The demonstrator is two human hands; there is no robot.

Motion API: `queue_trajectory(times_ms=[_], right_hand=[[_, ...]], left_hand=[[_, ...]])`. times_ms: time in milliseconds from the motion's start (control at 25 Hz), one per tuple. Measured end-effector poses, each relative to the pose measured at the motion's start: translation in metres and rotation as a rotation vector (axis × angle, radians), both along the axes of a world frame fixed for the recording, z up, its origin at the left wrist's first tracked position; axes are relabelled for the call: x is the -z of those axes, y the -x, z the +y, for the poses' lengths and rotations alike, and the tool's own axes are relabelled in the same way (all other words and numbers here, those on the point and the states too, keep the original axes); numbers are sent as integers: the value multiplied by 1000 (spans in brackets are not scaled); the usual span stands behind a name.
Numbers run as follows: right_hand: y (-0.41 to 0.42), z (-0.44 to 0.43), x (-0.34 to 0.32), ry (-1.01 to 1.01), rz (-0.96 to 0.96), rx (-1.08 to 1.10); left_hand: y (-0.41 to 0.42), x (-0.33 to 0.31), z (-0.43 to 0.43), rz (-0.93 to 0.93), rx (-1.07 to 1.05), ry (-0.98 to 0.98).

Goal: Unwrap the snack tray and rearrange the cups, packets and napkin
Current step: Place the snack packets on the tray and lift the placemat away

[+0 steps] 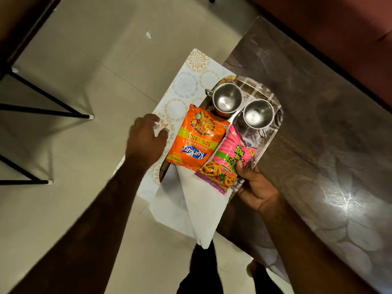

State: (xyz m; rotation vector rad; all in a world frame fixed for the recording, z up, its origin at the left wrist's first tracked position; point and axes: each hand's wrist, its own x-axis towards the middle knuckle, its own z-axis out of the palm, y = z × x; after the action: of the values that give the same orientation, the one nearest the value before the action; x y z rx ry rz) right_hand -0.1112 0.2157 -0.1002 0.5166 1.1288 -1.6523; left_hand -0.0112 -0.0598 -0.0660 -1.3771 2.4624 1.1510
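Observation:
An oval patterned tray [269, 132] juts over the left edge of the brown table. On it stand two steel cups, one at the back left [227, 99] and one to its right [258, 114]. In front of them lie an orange Kurkure packet [196, 137] and a pink snack packet [228, 162], both resting on a white folded napkin [203, 206] that hangs off the near end. Under the tray lies patterned wrapping paper [186, 85]. My right hand [255, 187] grips the tray's near right rim, thumb on the pink packet. My left hand [146, 140] presses on the wrapping paper, fingers spread.
The brown marbled table [328, 134] fills the right side. Beige tiled floor [84, 81] lies below on the left, with black metal furniture legs [44, 112] at far left. My legs and a foot [254, 270] show at the bottom. A reddish sofa [339, 28] is beyond the table.

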Motion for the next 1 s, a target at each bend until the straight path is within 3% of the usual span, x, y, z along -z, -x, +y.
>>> queue_trajectory(times_ms=[80,160,240,400,640,1000], right_hand=[[2,4,-4,23,21,-19],[4,7,-9,52,29,-9],[4,9,-12,83,26,-5],[5,14,-12,63,27,-1],[11,10,-4,58,14,-2],[24,-8,4,22,-37,70]], left_hand=[[-2,5,-19,-269,98,157],[-5,9,-30,-515,134,59],[-13,15,-27,-593,168,1],[-20,7,-20,-462,100,149],[-49,-38,-72,-509,-75,285],[-88,-69,-98,-270,-223,56]])
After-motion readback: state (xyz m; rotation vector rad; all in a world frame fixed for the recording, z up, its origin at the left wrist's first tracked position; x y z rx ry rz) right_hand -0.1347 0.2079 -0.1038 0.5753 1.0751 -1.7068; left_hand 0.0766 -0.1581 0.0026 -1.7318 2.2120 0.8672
